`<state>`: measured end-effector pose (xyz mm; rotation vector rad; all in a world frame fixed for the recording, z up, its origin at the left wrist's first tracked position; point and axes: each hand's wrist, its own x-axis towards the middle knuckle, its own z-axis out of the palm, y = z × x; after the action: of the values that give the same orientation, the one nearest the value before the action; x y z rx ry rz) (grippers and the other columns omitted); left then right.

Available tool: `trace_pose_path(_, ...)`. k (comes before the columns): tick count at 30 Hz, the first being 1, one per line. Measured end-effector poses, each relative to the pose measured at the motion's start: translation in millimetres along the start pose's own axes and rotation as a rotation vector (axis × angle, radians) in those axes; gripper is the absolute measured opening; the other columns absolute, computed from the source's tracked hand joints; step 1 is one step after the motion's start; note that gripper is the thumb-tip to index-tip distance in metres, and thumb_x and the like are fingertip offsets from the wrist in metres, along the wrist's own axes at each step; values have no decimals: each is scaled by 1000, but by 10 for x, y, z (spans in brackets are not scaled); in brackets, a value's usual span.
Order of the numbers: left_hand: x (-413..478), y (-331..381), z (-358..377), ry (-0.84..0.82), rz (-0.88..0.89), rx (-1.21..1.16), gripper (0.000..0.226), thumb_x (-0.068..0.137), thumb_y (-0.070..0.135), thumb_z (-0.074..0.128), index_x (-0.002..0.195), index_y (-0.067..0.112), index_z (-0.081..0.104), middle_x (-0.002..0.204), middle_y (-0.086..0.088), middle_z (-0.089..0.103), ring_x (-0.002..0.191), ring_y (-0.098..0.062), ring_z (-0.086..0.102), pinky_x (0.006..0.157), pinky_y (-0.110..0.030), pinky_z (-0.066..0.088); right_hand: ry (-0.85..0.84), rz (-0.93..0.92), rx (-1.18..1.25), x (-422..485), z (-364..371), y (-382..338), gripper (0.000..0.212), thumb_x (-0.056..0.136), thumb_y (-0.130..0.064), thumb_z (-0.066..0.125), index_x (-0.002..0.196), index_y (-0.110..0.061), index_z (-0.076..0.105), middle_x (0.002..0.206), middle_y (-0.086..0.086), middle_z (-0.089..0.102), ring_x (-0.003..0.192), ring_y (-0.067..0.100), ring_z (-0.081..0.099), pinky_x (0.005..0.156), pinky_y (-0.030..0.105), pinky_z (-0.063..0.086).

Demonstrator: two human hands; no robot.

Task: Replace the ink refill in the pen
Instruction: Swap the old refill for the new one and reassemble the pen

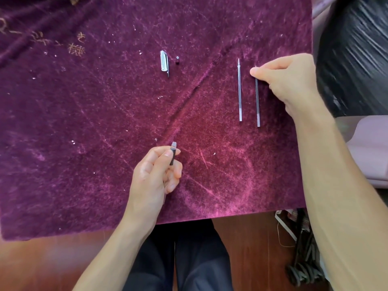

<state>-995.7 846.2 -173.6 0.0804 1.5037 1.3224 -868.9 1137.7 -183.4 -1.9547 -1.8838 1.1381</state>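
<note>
My left hand [156, 173] is closed around the clear pen barrel [172, 153] with its dark grip; the open threaded end pokes up past my fingers. Two thin refills lie side by side at the right of the purple cloth: a pale one [239, 91] and a darker one [257, 101]. My right hand [287, 78] pinches the top end of the darker refill, which still lies along the cloth. The clear pen cap [164, 62] and the small black tip piece [177, 59] lie apart at the upper middle.
The purple velvet cloth [105, 122] covers the table, with gold embroidery at the upper left. A black plastic-wrapped bulk [352, 55] stands beyond the right edge. My legs, the wooden floor and dark cables [302, 269] show below the near edge.
</note>
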Motion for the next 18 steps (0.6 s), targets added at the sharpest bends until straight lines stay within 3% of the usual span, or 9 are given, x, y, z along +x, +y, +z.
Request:
trace_pose_path(7, -1, 7, 10, -6, -1, -6, 21, 97, 32, 51, 97, 18, 67, 68, -6, 60, 48, -9, 40, 46, -18, 37, 4, -35, -45, -66, -25, -90, 16, 81, -32, 83, 67, -33, 77, 79, -19, 76, 82, 0, 74, 87, 31, 64)
trace_pose_path(12, -34, 11, -6, -1, 4, 2, 22, 97, 33, 51, 96, 17, 66, 67, -5, 60, 48, -10, 40, 46, -19, 37, 28, -114, 117, -258, -136, -256, 22, 87, -34, 78, 66, -37, 75, 59, -30, 70, 57, -12, 66, 60, 7, 53)
trace_pose_path(18, -86, 0, -55, 10, 9, -3, 22, 98, 30, 51, 98, 16, 68, 66, -4, 60, 47, -9, 41, 47, -18, 38, -74, -61, 451, -515, 13, -407, 20, 90, -36, 80, 74, -23, 82, 77, -8, 77, 61, 2, 61, 55, 17, 43)
